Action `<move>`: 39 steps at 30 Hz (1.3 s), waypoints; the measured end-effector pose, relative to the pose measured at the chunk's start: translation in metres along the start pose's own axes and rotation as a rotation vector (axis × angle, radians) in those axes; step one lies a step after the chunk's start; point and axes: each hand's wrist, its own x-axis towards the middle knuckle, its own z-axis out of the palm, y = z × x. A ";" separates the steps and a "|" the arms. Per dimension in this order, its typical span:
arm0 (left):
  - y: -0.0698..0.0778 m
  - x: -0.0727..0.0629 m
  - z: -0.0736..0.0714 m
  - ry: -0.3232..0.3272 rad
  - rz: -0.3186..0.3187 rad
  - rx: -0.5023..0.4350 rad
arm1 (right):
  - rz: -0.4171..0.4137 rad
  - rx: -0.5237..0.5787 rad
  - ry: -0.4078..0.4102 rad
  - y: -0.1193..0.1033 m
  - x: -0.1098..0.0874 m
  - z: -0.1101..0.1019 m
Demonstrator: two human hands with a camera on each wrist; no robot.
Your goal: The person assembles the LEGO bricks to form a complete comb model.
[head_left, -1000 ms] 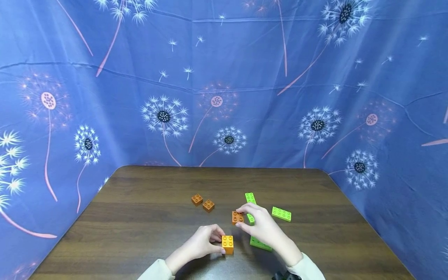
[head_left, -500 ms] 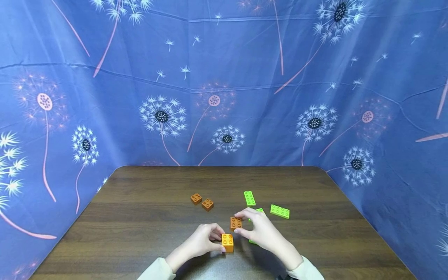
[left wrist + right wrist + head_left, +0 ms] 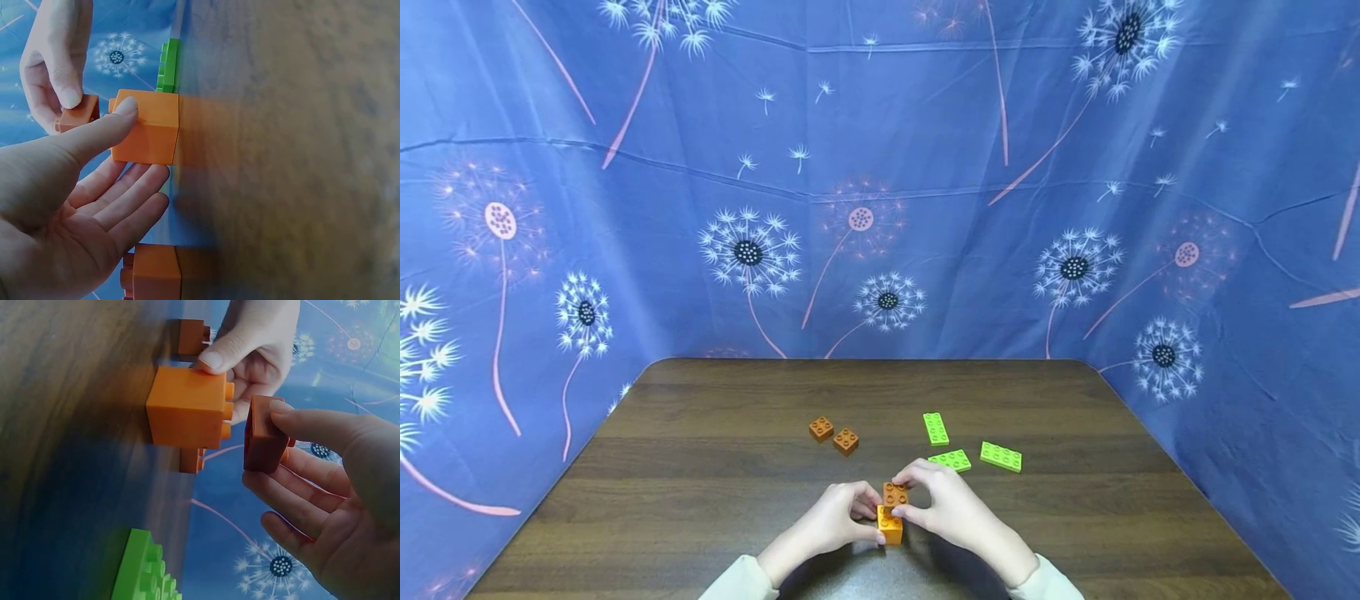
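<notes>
A tall orange toy brick (image 3: 891,533) with studs on top stands on the table near the person's front. My left hand (image 3: 833,518) holds it from the left, thumb on one face. Pinched between the thumb and fingers of my right hand (image 3: 951,507) is a shorter brown brick (image 3: 894,493), just above the orange one. In the right wrist view a small gap separates the hollow underside of the brown brick (image 3: 265,440) from the studs of the orange brick (image 3: 187,406).
Two brown bricks (image 3: 846,442) lie farther back, left of centre. Beyond my right hand are three flat green bricks (image 3: 1001,456), one partly hidden by that hand. A blue dandelion-patterned cloth (image 3: 955,258) hangs behind the wooden table (image 3: 700,450).
My right hand has moved left and toward the person, carrying the brown brick from beside the green bricks to above the orange brick. The left hand stays in place on the orange brick.
</notes>
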 end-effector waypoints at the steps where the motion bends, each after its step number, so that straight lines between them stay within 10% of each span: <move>1: 0.000 0.000 0.000 0.000 0.001 0.003 | 0.001 0.004 -0.006 0.000 0.000 0.001; 39: 0.000 0.002 0.000 -0.009 0.008 0.053 | -0.037 0.007 -0.025 0.001 -0.005 0.011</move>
